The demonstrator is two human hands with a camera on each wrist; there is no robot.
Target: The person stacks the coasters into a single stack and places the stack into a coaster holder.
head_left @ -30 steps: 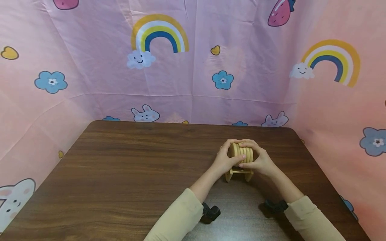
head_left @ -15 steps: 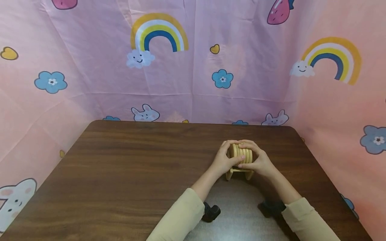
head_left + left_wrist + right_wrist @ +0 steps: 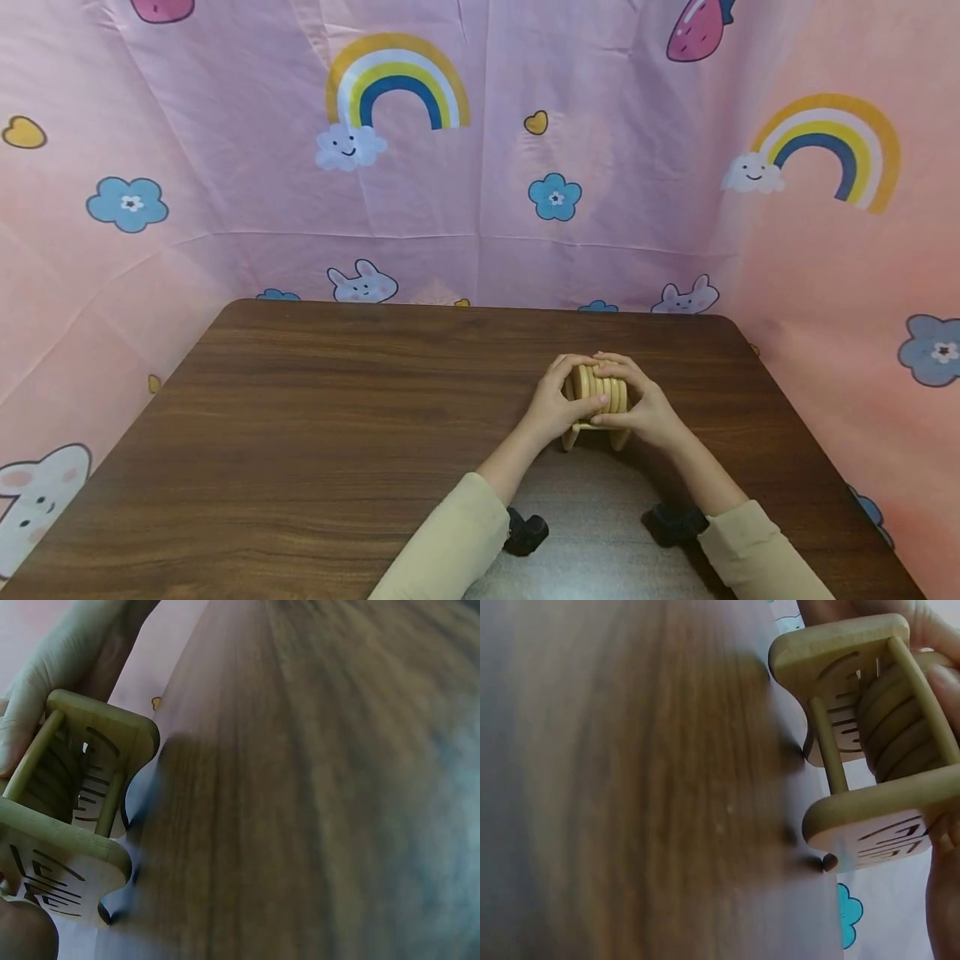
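Note:
A row of round, light wooden coasters [image 3: 603,396] stands on edge in a small wooden coaster rack [image 3: 572,437] on the right half of the table. My left hand [image 3: 551,408] holds the coasters from the left, thumb across their front and fingers over the top. From the right, my right hand [image 3: 654,414] grips them the same way. Both wrist views show the rack's slotted side panel [image 3: 64,874] and its round crossbar [image 3: 829,742]. Between the panels, the coasters [image 3: 896,712] show as dark rounded edges.
The dark brown wood-grain table [image 3: 337,433] has rounded far corners. A pink and purple printed cloth [image 3: 487,192] hangs around its back and sides. A black wrist device [image 3: 527,533] sits by the left sleeve, and another black device [image 3: 675,523] by the right.
Both hands have come down slightly with the coasters, which now sit lower, nearer the rack's front crossbar. The rack stays in about the same place.

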